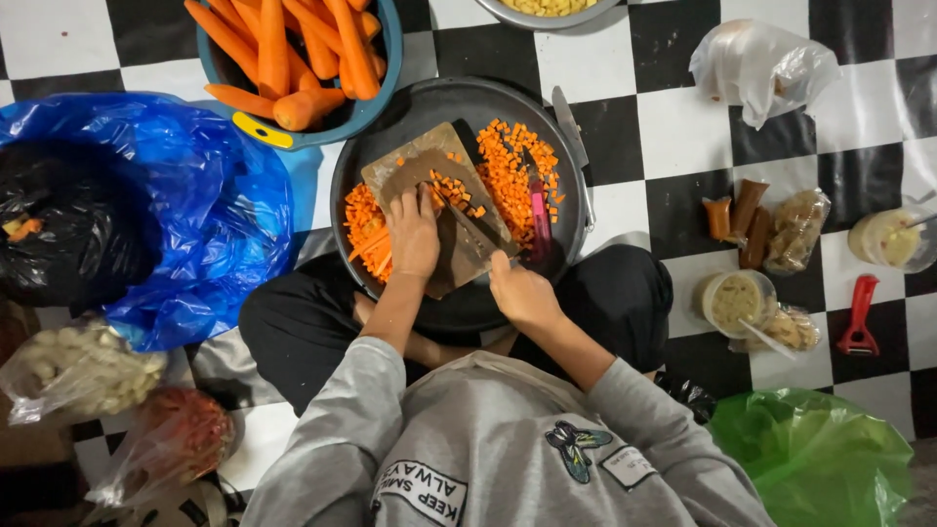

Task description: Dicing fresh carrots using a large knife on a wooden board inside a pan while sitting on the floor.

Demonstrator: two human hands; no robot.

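Left hand [414, 234] pressed flat, fingers together, on carrot sticks [369, 239] atop a small wooden cutting board [429, 166]. Right hand [522, 291] just beside it, closed around the handle of a knife [467, 221], blade angled across the board toward the left fingertips. Beyond both hands, a heap of diced carrot [512, 171] spread over the far side of a round dark tray [459, 102] bearing board and cuttings; a pink-handled knife [539, 210] lying in the dice, just past the right hand. Farther out from the left hand, a blue bowl [337, 127] piled with whole peeled carrots [293, 49]. Well off to that hand's outer side, a blue plastic bag [210, 205] around a black one. Well off to the right hand's outer side, small food packets [771, 229], a red peeler [859, 312], a crumpled clear bag [761, 63] and, nearer the body, a green bag [815, 454], all on checkered floor [673, 127].
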